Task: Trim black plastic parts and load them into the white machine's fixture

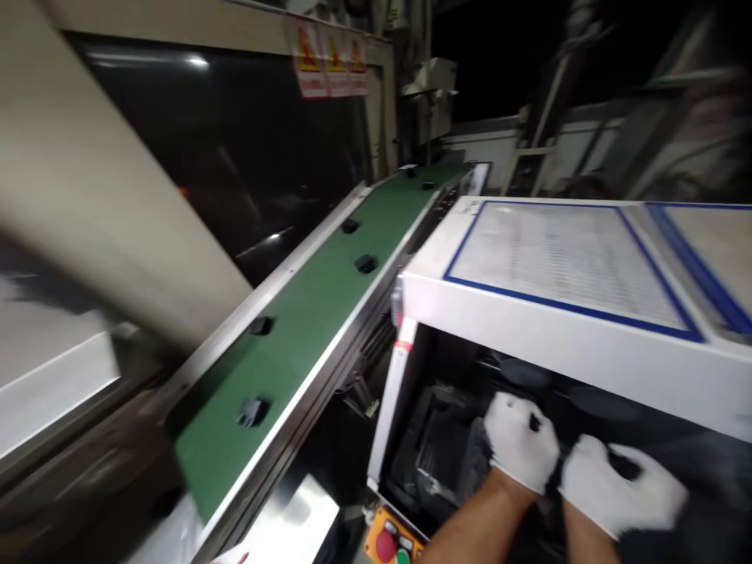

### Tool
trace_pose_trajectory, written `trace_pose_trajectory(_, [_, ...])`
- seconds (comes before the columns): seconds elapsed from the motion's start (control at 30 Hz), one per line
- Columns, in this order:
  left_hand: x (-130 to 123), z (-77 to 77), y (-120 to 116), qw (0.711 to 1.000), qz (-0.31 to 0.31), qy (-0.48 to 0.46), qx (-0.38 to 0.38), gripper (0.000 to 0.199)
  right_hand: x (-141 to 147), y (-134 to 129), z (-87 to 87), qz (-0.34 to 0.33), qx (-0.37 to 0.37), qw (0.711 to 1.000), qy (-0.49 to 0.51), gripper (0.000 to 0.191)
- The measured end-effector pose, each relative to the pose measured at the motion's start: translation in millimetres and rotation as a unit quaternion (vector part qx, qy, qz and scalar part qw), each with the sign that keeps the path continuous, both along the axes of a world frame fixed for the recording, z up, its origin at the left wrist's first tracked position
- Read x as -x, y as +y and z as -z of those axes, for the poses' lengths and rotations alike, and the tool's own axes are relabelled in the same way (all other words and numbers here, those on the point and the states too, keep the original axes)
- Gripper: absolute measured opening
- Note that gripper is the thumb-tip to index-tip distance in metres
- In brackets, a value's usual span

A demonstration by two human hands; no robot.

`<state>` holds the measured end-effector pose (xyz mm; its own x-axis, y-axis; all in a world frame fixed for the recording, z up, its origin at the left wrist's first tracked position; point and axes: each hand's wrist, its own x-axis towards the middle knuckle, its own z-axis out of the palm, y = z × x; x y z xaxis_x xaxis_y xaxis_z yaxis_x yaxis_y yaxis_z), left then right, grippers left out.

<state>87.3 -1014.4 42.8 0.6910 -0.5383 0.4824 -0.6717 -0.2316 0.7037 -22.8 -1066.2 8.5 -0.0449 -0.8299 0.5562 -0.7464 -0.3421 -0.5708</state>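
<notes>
Left hand in a white glove, fingers curled tight around a small black piece, only a bit of it showing past the glove. Right hand, also gloved, is just beside it, fingers bent over a second black piece, partly hidden, so the exact grip is unclear. Both hands reach into the open front of a white cabinet, probably held low and close because the opening sits under the cabinet's overhanging top. Left of the hands, a pile of black parts sits inside, dim and hard to make out. Dark round discs lie further in, behind the hands. A yellow control box with a red button sits at the cabinet's lower corner, likely placed within easy reach. Past that runs a green conveyor belt, black blocks spaced along it, seemingly set apart so they don't touch. Beyond the belt stands a dark-windowed machine with warning labels along its top edge.
</notes>
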Motion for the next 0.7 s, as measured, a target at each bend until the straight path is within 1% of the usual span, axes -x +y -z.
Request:
trace_pose_trajectory(0.03, [-0.9,-1.0,1.2,1.000,0.007,-0.024,0.015,0.015,-2.1,4.1,-7.5,0.026,0.015,1.000,0.009,0.012])
trace_pose_trajectory(0.1, [-4.7,-1.8,2.9,0.998,0.037,-0.037,0.037,0.015,-9.7,9.1,-20.3,-0.004,0.028,0.999,0.023,0.006])
trace_pose_trajectory(0.13, [-6.9,-2.6,2.9,0.997,0.048,-0.033,0.045,0.015,-14.6,10.2,-25.0,-0.009,0.028,0.999,0.013,0.006])
trace_pose_trajectory(0.17, [-9.2,-4.4,2.3,0.997,0.050,-0.021,0.053,0.016,-19.5,10.7,-28.7,0.005,0.028,1.000,-0.006,0.007])
trace_pose_trajectory(0.23, [-13.9,-12.4,-0.6,0.997,0.027,0.003,0.073,0.018,-28.1,10.8,-33.2,0.084,0.038,0.994,-0.052,0.010])
trace_pose_trajectory(0.27, [-16.4,-18.3,-2.4,0.996,0.009,0.015,0.086,0.018,-31.1,10.8,-34.5,0.113,0.044,0.990,-0.065,0.012])
trace_pose_trajectory(0.3, [-18.9,-24.8,-4.0,0.995,-0.006,0.025,0.098,0.019,-33.0,10.8,-35.4,0.124,0.050,0.989,-0.069,0.013])
trace_pose_trajectory(0.37, [-23.2,-37.1,-4.1,0.992,-0.007,0.031,0.121,0.017,-33.7,10.9,-36.3,0.091,0.053,0.993,-0.059,0.013])
trace_pose_trajectory(0.43, [-25.6,-44.4,3.5,0.990,0.019,0.028,0.140,0.015,-32.8,10.5,-36.3,0.061,0.058,0.995,-0.050,0.010])
trace_pose_trajectory(0.47, [-26.1,-45.4,11.1,0.988,0.030,0.029,0.147,0.016,-32.6,10.0,-35.8,0.068,0.066,0.994,-0.051,0.010])
trace_pose_trajectory(0.5, [-26.5,-44.7,21.1,0.987,0.032,0.032,0.154,0.017,-32.9,9.2,-34.8,0.088,0.079,0.991,-0.057,0.012])
trace_pose_trajectory(0.57, [-27.5,-39.1,46.9,0.986,0.022,0.042,0.162,0.020,-34.1,6.9,-31.8,0.127,0.106,0.984,-0.067,0.015])
trace_pose_trajectory(0.63, [-29.5,-30.0,76.9,0.986,0.013,0.043,0.158,0.022,-34.3,4.0,-28.4,0.115,0.117,0.985,-0.061,0.014])
trace_pose_trajectory(0.7, [-31.3,-20.2,107.6,0.990,0.006,0.042,0.132,0.023,-30.9,1.3,-26.6,0.098,0.118,0.987,-0.051,0.013])
